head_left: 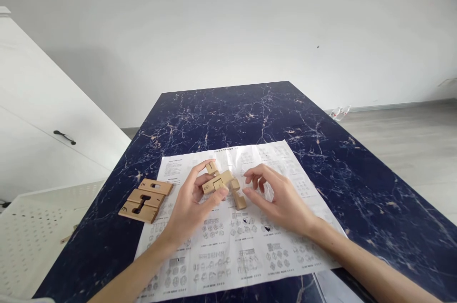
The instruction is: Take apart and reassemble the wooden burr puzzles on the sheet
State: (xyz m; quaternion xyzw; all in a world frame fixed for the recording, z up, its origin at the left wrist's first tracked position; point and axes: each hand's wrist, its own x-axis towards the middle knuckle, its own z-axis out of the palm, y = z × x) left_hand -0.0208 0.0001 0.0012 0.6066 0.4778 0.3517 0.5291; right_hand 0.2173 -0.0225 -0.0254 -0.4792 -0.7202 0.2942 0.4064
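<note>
Puzzle blocks [224,179], wooden, apparently part-joined, are gripped by left hand [191,208] above printed sheet [267,267]. Right hand [285,203] is half-open, grip none visible, beside notched block [240,202]; its attachment cannot be told. Three slotted pieces [155,199] lie side by side on desk [228,112], seemingly unfitted; joining looks unfinished. Containers: none identifiable.

Pale tan blocks [225,178], white-veined navy tabletop [228,117], black-printed white sheet [232,244]

A pale wall [221,32] stands behind the blue, veined tabletop [228,117]. White cabinet [35,98] at left; grey floor [403,141] at right.
</note>
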